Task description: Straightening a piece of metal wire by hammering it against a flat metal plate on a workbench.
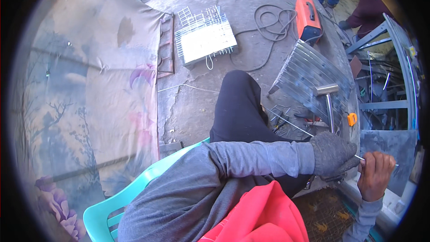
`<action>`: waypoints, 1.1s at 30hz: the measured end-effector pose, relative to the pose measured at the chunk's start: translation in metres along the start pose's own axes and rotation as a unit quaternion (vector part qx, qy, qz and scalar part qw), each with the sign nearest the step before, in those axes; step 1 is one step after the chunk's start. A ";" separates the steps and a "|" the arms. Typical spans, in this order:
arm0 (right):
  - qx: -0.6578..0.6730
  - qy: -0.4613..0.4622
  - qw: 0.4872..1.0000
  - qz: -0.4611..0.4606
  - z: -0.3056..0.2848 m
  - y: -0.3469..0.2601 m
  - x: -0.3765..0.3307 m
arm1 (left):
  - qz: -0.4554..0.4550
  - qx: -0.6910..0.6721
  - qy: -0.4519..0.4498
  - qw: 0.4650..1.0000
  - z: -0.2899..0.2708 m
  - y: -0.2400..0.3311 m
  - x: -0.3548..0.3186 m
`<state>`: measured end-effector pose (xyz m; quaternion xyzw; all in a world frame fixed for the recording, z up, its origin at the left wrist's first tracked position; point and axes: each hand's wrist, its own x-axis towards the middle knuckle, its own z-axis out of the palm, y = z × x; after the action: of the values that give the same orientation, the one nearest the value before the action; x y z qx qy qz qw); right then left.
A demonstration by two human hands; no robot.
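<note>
At the near right, my gloved left hand (333, 154) and bare right hand (376, 175) are closed around a thin rod (359, 157), seemingly to steady it at two points, while a hammer (330, 105) rises just beyond, though I can't tell whether I grip its handle.

I see the gloved left hand (333, 153) in charcoal grey | thin rod (359, 157) silvery | hammer (329, 103) silvery | sleeves (264, 157) grey | front cloth (264, 217) bright red | trousers (237, 107) black | chair (147, 178) turquoise | tape measure (352, 118) orange | boxy machine (307, 20) orange and black | ridged panel (309, 67) striped silver-grey | draped sheet (112, 89), on my feed, beige and blue-grey with purple-pink flowers and dark branches
</note>
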<state>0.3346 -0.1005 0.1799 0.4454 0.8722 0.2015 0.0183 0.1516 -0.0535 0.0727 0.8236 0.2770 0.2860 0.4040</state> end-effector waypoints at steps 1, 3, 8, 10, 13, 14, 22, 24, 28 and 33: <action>0.001 0.001 1.000 -0.002 0.000 0.001 0.000 | -0.003 0.000 -0.011 1.000 -0.002 0.002 0.000; 0.017 -0.007 1.000 -0.018 -0.001 0.003 0.002 | -0.009 -0.012 -0.027 1.000 -0.008 0.005 -0.001; 0.051 -0.021 0.998 -0.031 -0.010 0.002 0.010 | 0.004 -0.041 -0.035 0.999 -0.008 0.004 -0.007; 0.060 -0.032 0.997 -0.033 -0.015 0.002 0.012 | 0.009 -0.041 -0.036 0.998 -0.009 0.006 -0.008; 0.081 -0.046 0.995 -0.037 -0.019 0.003 0.015 | -0.003 -0.057 -0.061 0.997 -0.008 0.008 -0.007; 0.080 -0.049 0.995 -0.042 -0.021 0.004 0.017 | -0.003 -0.057 -0.062 0.996 -0.007 0.007 -0.006; 0.097 -0.107 0.988 -0.053 -0.017 0.013 0.021 | 0.012 -0.016 -0.121 0.992 -0.007 0.005 0.003; 0.077 -0.081 0.993 -0.026 -0.015 0.009 0.014 | 0.020 -0.022 -0.092 0.995 -0.013 0.001 0.004; -0.011 0.003 1.000 0.018 -0.021 -0.003 0.002 | 0.067 -0.075 -0.014 0.995 -0.019 -0.012 0.013; 0.075 0.329 0.929 0.152 -0.007 -0.032 -0.016 | 0.042 -0.100 0.144 0.984 -0.024 -0.023 0.013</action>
<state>0.3178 -0.1318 0.1719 0.4818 0.7636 0.2708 -0.3338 0.1382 -0.0203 0.0689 0.7401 0.2671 0.4446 0.4281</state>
